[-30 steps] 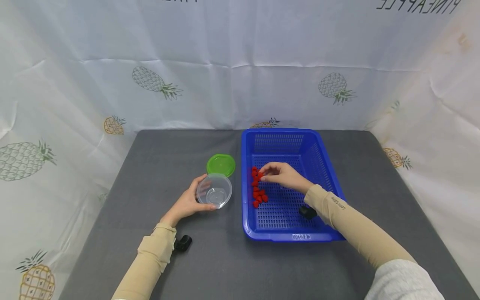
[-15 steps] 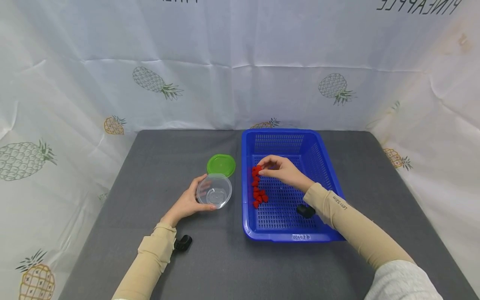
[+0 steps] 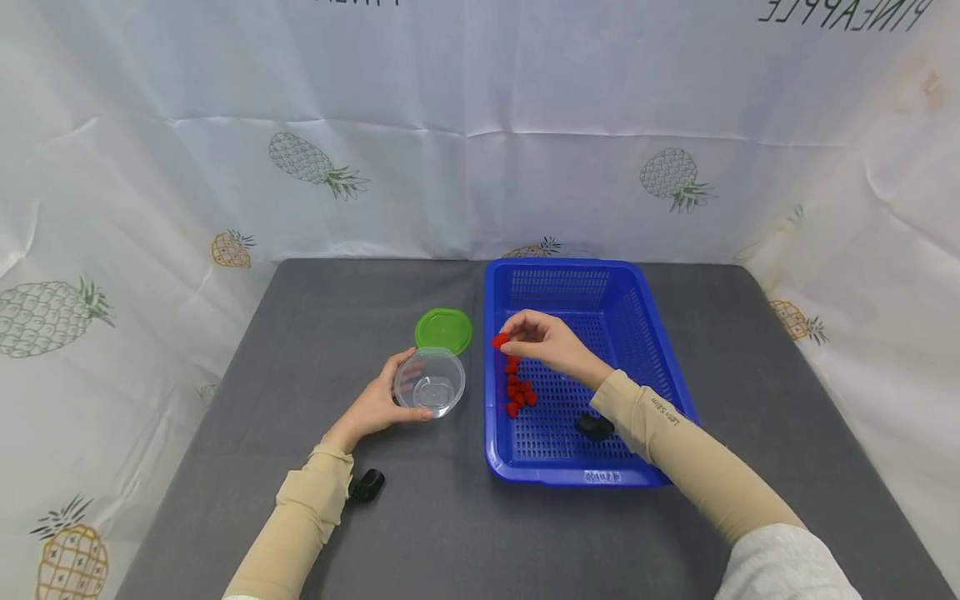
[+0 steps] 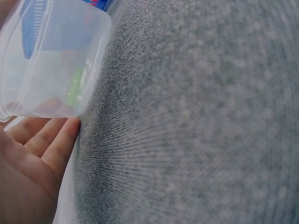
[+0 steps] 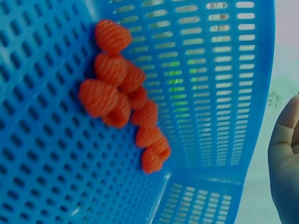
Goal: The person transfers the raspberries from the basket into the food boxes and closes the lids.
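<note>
Holding a clear bowl (image 3: 431, 385) just left of the blue basket (image 3: 551, 475), the left hand (image 3: 375, 406) has its thumb on the near side, fingers wrapped round the far side. Inside the basket, red raspberries (image 5: 111, 69) sit bunched along the left wall. Bit farther back, the right hand (image 3: 557, 345) is pinching a raspberry (image 3: 500, 341) over that wall. Green lid (image 3: 443, 327) lies just behind the bowl, then a pineapple-print curtain (image 3: 465, 183).

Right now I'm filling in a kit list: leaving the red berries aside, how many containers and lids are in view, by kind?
Blue basket: 1
Clear bowl, held in the left hand: 1
Green lid: 1
Total: 3
</note>
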Motion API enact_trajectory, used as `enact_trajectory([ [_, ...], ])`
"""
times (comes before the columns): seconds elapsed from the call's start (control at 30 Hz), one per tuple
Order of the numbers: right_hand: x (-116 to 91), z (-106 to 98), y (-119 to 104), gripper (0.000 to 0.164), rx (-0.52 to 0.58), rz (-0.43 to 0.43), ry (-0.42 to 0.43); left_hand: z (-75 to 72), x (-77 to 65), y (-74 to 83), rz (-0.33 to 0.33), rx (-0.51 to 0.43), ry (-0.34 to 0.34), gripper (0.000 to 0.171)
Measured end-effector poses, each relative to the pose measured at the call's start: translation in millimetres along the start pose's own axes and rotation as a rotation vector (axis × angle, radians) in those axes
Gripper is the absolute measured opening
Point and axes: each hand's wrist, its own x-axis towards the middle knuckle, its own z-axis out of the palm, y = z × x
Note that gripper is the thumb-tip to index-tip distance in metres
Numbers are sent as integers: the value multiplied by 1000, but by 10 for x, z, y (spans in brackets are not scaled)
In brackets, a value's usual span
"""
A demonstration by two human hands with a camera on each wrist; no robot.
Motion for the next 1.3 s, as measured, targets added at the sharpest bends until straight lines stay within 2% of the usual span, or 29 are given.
enact_trajectory([
  [0.23, 98, 118, -63, 30, 60, -29, -12, 9, 15, -49, 9, 7, -1, 102],
  [0.37, 142, 182, -86, 35, 14, -33, -12, 32, 98, -233, 6, 34, 14, 104],
  [0.5, 167, 245, -107, 32, -26, -15, -8, 46, 183, -386, -4, 50, 12, 108],
  [0.63, 211, 311, -140, 26, -42, -31, -19, 30, 212, -409, -12, 40, 7, 110],
  [0.8, 318, 438, -162, 20, -61, -62, -48, 20, 176, -432, -27, 45, 17, 111],
  [1.3, 607, 669, -205, 17, -129, -67, -101, 29, 140, -419, -41, 70, 17, 108],
])
